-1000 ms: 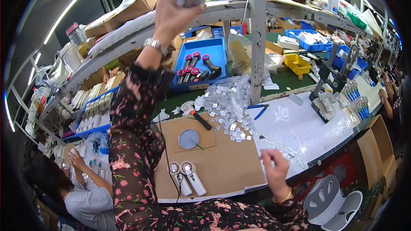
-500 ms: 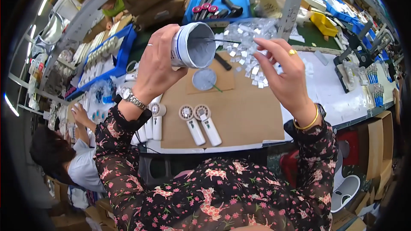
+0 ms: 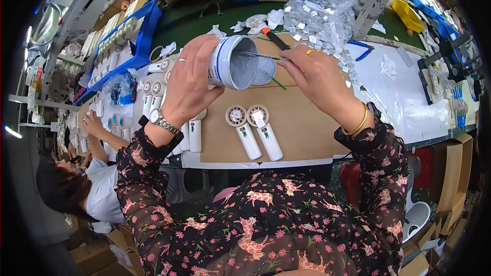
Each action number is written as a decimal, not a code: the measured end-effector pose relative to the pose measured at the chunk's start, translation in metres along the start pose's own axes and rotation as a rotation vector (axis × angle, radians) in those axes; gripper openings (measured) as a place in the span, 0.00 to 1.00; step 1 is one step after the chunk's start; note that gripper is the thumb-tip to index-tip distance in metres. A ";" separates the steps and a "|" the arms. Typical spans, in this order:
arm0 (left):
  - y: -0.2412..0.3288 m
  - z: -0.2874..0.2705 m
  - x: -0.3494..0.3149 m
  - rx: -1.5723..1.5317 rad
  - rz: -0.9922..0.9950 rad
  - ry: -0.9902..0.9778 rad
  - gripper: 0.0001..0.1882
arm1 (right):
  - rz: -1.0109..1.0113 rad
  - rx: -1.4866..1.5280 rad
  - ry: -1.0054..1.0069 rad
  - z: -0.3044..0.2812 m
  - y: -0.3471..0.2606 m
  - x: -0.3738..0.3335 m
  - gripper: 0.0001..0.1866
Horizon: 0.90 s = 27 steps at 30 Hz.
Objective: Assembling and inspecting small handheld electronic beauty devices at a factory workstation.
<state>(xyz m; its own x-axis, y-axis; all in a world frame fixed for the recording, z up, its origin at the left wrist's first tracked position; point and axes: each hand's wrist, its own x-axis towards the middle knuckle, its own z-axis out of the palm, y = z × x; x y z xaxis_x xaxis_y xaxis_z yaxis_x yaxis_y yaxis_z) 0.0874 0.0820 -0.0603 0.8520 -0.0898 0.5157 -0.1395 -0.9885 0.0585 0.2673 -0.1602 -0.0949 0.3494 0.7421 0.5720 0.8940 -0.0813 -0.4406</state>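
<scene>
While two white fans (image 3: 248,143) lie near the tabletop's (image 3: 401,117) front edge, left fingers (image 3: 203,53) clamp a tub (image 3: 221,65), right fingers (image 3: 300,60) a thin stick (image 3: 265,55).

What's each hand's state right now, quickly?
Left hand: closed around a tub of grey paste, tilted sideways.
Right hand: fingers closed on a thin stick reaching into the tub's mouth.

Assembly workshop, seen through my remote feed.
I see a worker in a light grey T-shirt (image 3: 105,194), a cluttered white-topped bench (image 3: 391,97), a long blue plastic tray (image 3: 146,43) of white parts (image 3: 123,31), white round-headed handheld fans (image 3: 247,140) and small silvery squares (image 3: 343,65) beside clear plastic (image 3: 335,7).
</scene>
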 end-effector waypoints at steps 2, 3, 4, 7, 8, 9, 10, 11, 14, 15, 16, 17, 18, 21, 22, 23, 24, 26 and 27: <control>-0.003 0.002 -0.003 -0.031 -0.003 -0.027 0.56 | 0.002 0.017 -0.046 0.010 0.002 0.001 0.09; -0.004 0.003 -0.004 -0.046 -0.005 -0.043 0.56 | 0.011 0.026 -0.047 0.014 0.003 0.002 0.09; -0.006 0.004 -0.005 -0.049 -0.006 -0.058 0.56 | 0.024 0.003 -0.087 0.018 0.003 0.003 0.08; -0.012 0.005 -0.005 -0.087 -0.023 -0.089 0.55 | 0.064 -0.030 -0.168 0.022 0.001 0.004 0.07; -0.013 0.005 -0.006 -0.090 -0.023 -0.107 0.55 | 0.023 -0.097 -0.171 0.020 -0.001 0.003 0.06; -0.015 0.005 -0.007 -0.115 -0.051 -0.109 0.55 | -0.022 -0.161 -0.174 0.017 -0.002 0.005 0.06; -0.017 0.005 -0.008 -0.138 -0.079 -0.112 0.54 | -0.068 -0.224 -0.176 0.014 -0.003 0.006 0.06; -0.018 0.004 -0.009 -0.158 -0.107 -0.115 0.54 | -0.060 -0.208 -0.173 0.011 -0.004 0.007 0.06; -0.024 0.005 -0.011 -0.188 -0.134 -0.162 0.54 | -0.173 -0.154 -0.053 0.003 -0.003 0.006 0.06; -0.026 0.006 -0.012 -0.207 -0.145 -0.179 0.54 | -0.156 -0.137 -0.044 0.003 -0.003 0.006 0.06; -0.027 0.006 -0.013 -0.202 -0.140 -0.203 0.54 | -0.190 -0.121 -0.006 0.004 -0.004 0.010 0.06; -0.027 0.006 -0.013 -0.206 -0.146 -0.193 0.54 | -0.224 -0.105 0.033 0.005 -0.006 0.014 0.06; -0.026 0.007 -0.014 -0.210 -0.151 -0.182 0.54 | -0.257 -0.091 0.073 0.007 -0.008 0.017 0.06; -0.025 0.006 -0.019 -0.245 -0.204 -0.184 0.54 | -0.271 -0.080 0.054 0.014 -0.015 0.028 0.07; -0.025 0.005 -0.021 -0.283 -0.253 -0.179 0.54 | -0.287 -0.083 0.038 0.016 -0.017 0.030 0.08; -0.025 0.005 -0.022 -0.320 -0.303 -0.171 0.54 | -0.279 -0.073 0.041 0.018 -0.018 0.031 0.08; -0.025 0.003 -0.020 -0.314 -0.303 -0.181 0.54 | -0.291 -0.064 0.052 0.019 -0.019 0.033 0.08; -0.023 0.001 -0.015 -0.312 -0.303 -0.187 0.54 | -0.320 -0.048 0.072 0.021 -0.020 0.036 0.08; -0.022 -0.001 -0.013 -0.312 -0.303 -0.189 0.54 | -0.317 -0.043 0.077 0.024 -0.021 0.037 0.08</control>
<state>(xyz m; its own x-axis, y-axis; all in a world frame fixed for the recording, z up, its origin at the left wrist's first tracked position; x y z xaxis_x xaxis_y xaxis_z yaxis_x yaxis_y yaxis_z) 0.0788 0.1046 -0.0679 0.9505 0.1481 0.2731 0.0094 -0.8923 0.4514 0.2544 -0.1154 -0.0813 0.0700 0.6827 0.7273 0.9721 0.1168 -0.2032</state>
